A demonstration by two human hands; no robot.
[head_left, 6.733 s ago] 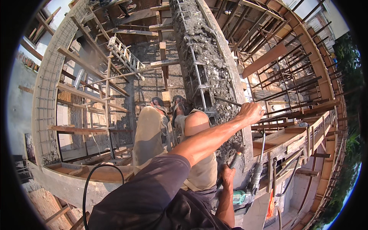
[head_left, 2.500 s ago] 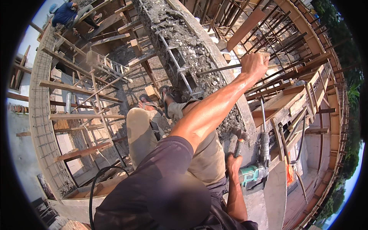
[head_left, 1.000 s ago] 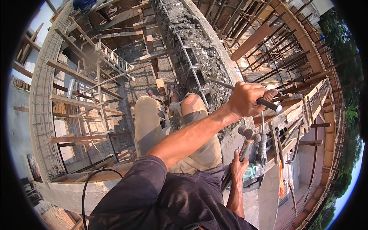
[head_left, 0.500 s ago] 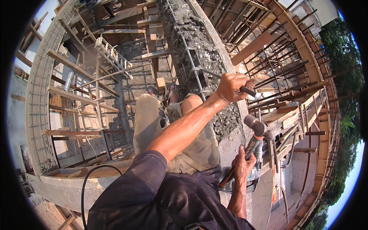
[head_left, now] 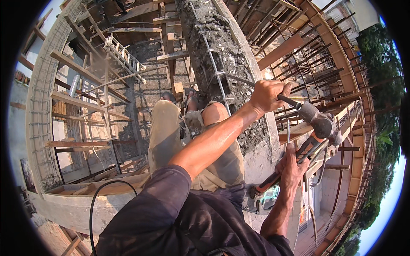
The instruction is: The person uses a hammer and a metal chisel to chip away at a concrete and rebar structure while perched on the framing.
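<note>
My left hand (head_left: 271,97) is closed around a long steel chisel (head_left: 239,80). The chisel's far end lies at the rebar (head_left: 210,51) and broken concrete (head_left: 228,38) along the beam top; its butt end sticks out to the right of my fist. In my right hand (head_left: 292,167) is a hammer (head_left: 321,123) with an orange and black handle. The hammer head is up close to the chisel's butt end; whether they touch I cannot tell. My left forearm reaches across over my knees.
A teal power tool (head_left: 270,197) lies beside my right hip. Timber props and boards (head_left: 89,104) fill the lower area at left. A metal ladder (head_left: 124,57) leans there. Formwork and several poles (head_left: 309,55) stand to the right. A black cable (head_left: 93,209) loops at lower left.
The hammer has swung up and to the right, its head now near the chisel's butt end. My left hand has shifted slightly right with the chisel.
</note>
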